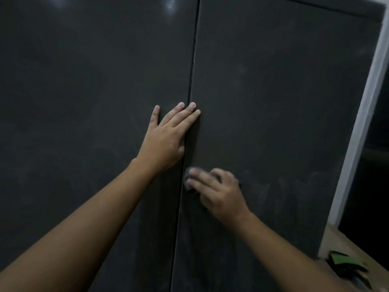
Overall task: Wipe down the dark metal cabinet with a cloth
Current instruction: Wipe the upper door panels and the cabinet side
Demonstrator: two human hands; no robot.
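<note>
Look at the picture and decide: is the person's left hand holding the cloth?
No, the left hand lies flat and bare on the cabinet; the cloth sits under the right hand.

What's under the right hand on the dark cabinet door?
A small grey cloth, one edge showing past the fingers of the right hand, pressed to the dark metal cabinet. The rest is covered by the hand.

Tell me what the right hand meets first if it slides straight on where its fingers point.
The vertical seam between the dark metal cabinet's doors, just ahead of the right hand; beyond it, probably the left hand's wrist.
</note>
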